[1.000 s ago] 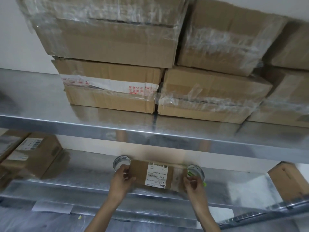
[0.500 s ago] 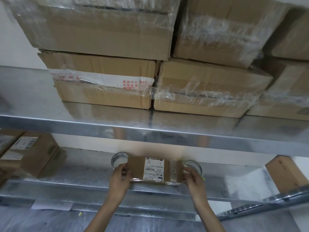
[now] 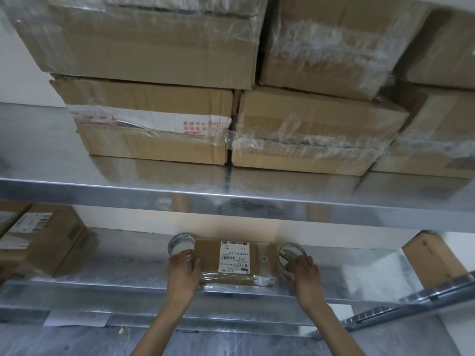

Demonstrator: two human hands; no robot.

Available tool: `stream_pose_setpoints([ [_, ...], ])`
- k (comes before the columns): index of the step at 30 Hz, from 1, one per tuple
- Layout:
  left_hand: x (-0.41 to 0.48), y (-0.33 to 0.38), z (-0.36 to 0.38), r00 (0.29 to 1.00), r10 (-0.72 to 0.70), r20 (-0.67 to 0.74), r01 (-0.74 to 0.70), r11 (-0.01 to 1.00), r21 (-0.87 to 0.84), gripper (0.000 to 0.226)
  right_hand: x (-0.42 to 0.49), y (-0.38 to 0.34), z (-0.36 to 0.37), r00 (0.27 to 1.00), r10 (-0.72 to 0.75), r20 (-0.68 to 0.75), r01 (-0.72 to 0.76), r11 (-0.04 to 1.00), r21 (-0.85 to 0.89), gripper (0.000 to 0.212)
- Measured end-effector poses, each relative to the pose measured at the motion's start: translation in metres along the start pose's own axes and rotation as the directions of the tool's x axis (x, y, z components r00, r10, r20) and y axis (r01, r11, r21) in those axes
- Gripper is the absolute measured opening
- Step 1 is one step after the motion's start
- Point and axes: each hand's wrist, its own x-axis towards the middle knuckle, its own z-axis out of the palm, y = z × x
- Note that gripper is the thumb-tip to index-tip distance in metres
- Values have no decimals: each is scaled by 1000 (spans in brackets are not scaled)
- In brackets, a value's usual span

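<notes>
Your parcel (image 3: 236, 262) already sits flat on the lower shelf (image 3: 115, 281), near its front edge, with the white shipping label (image 3: 234, 256) facing up and its bottom face down on the metal, so the placing itself looks all but done. It lies between two rolls of tape: one roll (image 3: 180, 244) just beyond its left end and another roll (image 3: 293, 251) just beyond its right end, each close enough that I cannot tell whether it touches the cardboard. Your left hand (image 3: 183, 269) lies against the parcel's left end, thumb along the edge and fingers fairly straight, reaching up over the near rim of the left roll; it reads as pressing or steadying, not as a closed grip. Your right hand (image 3: 303, 274) is just off the parcel's right end, with a sliver of shelf showing between them, fingers loosely bent over the right roll; whether they clasp that roll or only hover above it cannot be told from this angle. What seems left is small: square the parcel up if you want it parallel to the shelf edge, then draw both hands back without nudging the rolls. Further left on this shelf another labelled box (image 3: 43, 242) stands well apart, and the upper shelf (image 3: 102, 199) carries stacked, film-wrapped cartons (image 3: 154, 140), none of which your work touches.
</notes>
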Motion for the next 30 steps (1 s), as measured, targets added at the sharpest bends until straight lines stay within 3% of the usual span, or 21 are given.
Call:
stream_pose_setpoints([
  [4,1,9,-11,989,5,-147,-6,1000,-3,35,5,4,-9,999,-51,7,51,999,-16,41],
  [7,-4,32,-21,952,175,-252,-183,983,-9,35,9,5,-22,999,-2,-53,5,999,52,18],
  [9,-7,54,-23,914,317,-252,-336,941,-35,35,12,1,-41,984,108,-143,-66,960,273,6],
  [12,-12,92,-13,830,547,-108,-555,829,-62,40,9,-20,-80,956,293,-31,-203,730,653,11],
  [15,-22,127,9,706,698,123,-693,716,-87,43,9,-47,-105,953,290,89,-242,549,800,17],
  [17,-24,142,24,667,710,226,-711,698,-91,46,8,-64,-114,955,250,158,-256,433,864,20],
  [20,-18,151,36,719,633,286,-634,767,-103,42,6,-79,-125,938,221,268,-315,215,924,24],
  [22,-15,153,35,750,613,248,-604,788,-120,32,5,-83,-129,931,205,302,-335,155,929,24],
  [24,-16,155,32,801,574,169,-548,818,-176,20,7,-83,-129,922,200,330,-358,122,926,25],
  [27,-13,156,27,873,477,106,-433,855,-285,28,6,-82,-128,925,154,347,-366,126,922,25],
  [30,-7,158,21,869,472,147,-418,860,-293,13,3,-79,-126,947,103,303,-318,202,926,23],
])
